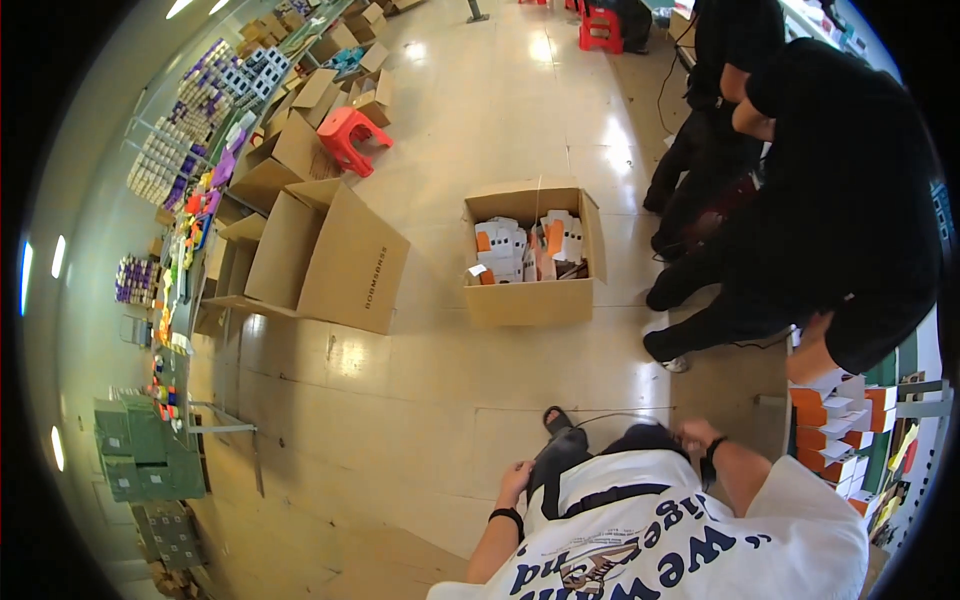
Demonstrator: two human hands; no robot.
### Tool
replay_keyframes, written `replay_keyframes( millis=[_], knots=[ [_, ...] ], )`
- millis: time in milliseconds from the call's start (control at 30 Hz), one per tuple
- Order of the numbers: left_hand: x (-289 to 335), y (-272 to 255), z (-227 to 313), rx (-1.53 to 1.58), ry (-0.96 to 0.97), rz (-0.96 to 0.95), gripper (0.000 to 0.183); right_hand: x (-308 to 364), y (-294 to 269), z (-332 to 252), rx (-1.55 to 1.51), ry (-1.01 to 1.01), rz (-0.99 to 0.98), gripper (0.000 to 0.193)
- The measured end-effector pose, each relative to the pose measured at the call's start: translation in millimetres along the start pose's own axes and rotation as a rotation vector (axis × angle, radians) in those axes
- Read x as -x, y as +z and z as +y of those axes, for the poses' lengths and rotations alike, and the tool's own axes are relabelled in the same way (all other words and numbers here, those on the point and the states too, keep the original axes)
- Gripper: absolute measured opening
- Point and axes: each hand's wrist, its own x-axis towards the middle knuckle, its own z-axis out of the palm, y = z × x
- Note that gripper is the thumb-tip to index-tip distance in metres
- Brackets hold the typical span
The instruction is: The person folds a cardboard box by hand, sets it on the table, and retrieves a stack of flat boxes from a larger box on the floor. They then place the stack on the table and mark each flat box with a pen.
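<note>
Loosely bent fingers on the left hand [516,480] rest against the dark trousers [566,452] at the person's left thigh; nothing shows in them, though whether they pinch the cloth cannot be told. The right hand [697,432] is curled beside the right hip, its fingers turned away, so its opening and any hold stay unclear. A thin cord-like strand [622,414] arcs just ahead, one end close to the right hand; contact cannot be made out.

Judging by the lowered arms, this is a moment between handlings. Taking up anything beyond the body would call for lifting a hand and stretching well forward or to the right.

Straight ahead, well apart from both hands, an open carton [530,305] on the floor [430,430] holds white and orange boxes [505,250]. Farther left lie a larger open carton [350,262] on its side and a red stool [350,135]. To the right, two co-workers in black [840,200] bend forward, near stacked orange-and-white boxes [825,440].
</note>
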Motion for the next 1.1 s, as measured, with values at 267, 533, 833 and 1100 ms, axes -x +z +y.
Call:
replay_keyframes(
  millis=[267,533,833,1100],
  knots=[
    [-19.3,-104.3,21.3,0.02,-0.279,0.032,0.054,20.3,-9.7,-422.6,-0.456,-0.691,0.212,0.023],
    [-123.1,-165.7,170.7,0.047,-0.191,-0.029,0.066,-101.3,8.8,-532.9,0.274,-0.44,-0.048,0.042],
    [-293.5,-185.6,426.3,-0.981,-0.26,-0.245,0.121,-241.1,-13.7,-637.9,-0.177,-0.339,0.269,0.031],
    [-419.5,-207.7,524.1,-1.557,-0.117,0.017,0.118,-411.8,-19.5,-770.5,-0.163,-0.417,0.557,0.087]
  ],
)
